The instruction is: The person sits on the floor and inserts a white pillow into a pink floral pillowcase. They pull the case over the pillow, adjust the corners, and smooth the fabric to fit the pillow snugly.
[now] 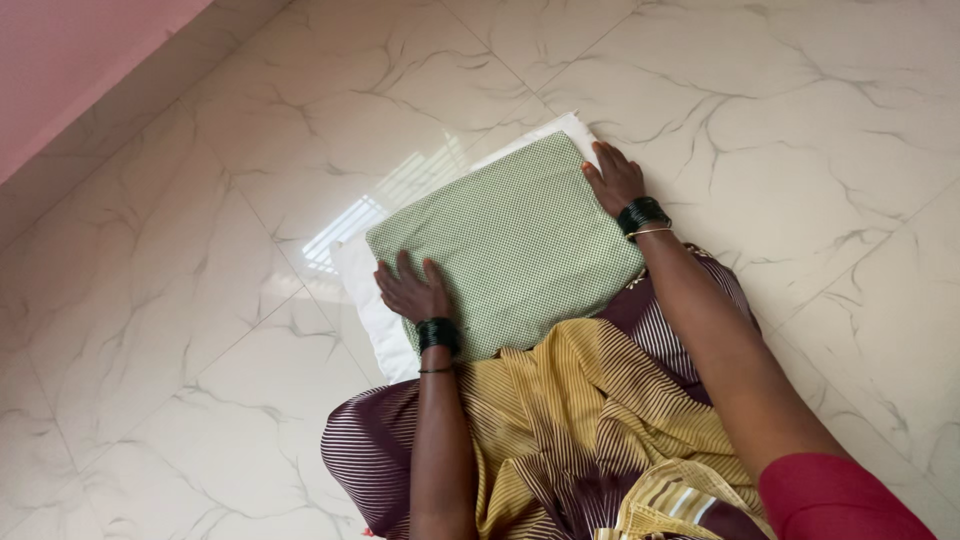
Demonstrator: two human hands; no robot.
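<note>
A white pillow [365,300] lies on the marble floor in front of my knees. A green checked cover [510,240] lies over most of it, with white showing along the left and far edges. My left hand [412,292] grips the near left corner of the cover, fingers curled over the edge. My right hand [614,178] holds the far right corner of the cover, fingers bent around it. Both wrists wear dark bangles.
The white marble floor [200,350] with grey veins spreads all around. A pink wall [70,60] rises at the top left. My lap, in maroon and yellow striped cloth [560,430], is just below the pillow.
</note>
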